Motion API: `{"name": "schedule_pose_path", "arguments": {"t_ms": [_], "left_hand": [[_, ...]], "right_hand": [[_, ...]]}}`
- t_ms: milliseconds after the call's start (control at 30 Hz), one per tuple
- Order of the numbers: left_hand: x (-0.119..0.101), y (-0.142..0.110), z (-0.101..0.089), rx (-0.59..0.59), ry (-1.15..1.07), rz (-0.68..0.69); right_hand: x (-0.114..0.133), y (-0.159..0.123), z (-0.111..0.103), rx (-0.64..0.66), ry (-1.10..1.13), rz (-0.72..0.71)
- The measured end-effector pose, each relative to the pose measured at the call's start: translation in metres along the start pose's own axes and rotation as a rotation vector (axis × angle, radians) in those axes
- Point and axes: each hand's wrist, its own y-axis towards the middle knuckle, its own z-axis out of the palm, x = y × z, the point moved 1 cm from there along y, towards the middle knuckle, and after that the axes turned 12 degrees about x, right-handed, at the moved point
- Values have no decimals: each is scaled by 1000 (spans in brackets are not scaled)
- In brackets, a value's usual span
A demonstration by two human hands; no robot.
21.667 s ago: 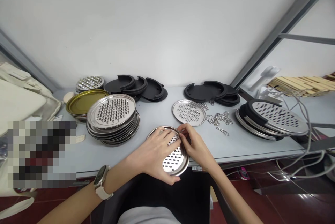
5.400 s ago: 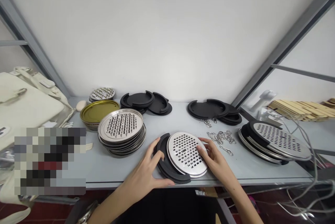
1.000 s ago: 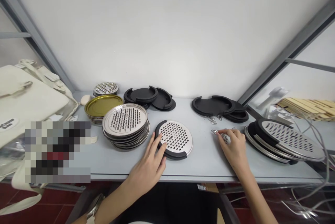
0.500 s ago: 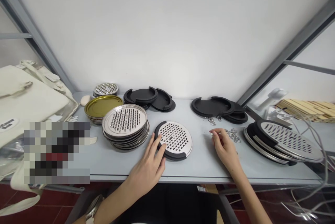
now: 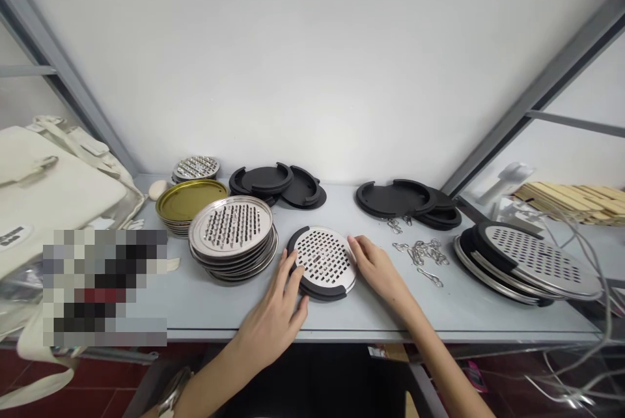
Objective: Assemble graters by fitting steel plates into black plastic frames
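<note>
A round metal grater lies on the grey table in front of me, its left and near edges seated in a black curved holder. My left hand holds the holder's left side, fingertips on the rim and thumb at the near edge. At the grater's right edge, my right hand has its fingers bent against the metal rim; their undersides are hidden. Small wire clips are scattered to the right of that hand, with one lone clip nearer me.
On the left stand a stack of metal graters, gold-coloured lids and a cream bag. Black holders and more black holders lie along the wall. Graters in black holders are piled right, near white cables.
My right hand has left the wire clips and moved left to the grater's right edge, uncovering the clips. My left hand has stayed on the holder. Earlier, the grater was apart from the holder.
</note>
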Motion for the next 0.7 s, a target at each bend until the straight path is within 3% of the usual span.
{"name": "schedule_pose_path", "arguments": {"t_ms": [133,233,367,533,700], "left_hand": [[-1,-1,-1,51,-37,-26],[-1,-3,-3,65,-109,-34],[1,-5,-5,58,-207,-17],[2,-4,-14,10,-411,-4],[-3,5,-20,22,-641,-138]], "right_hand": [[10,-3,-1,155,312,14],[16,-13,0,239,583,118],[24,-25,-2,350,733,195],[36,-37,-20,468,788,113],[39,-47,-35,439,643,35]]}}
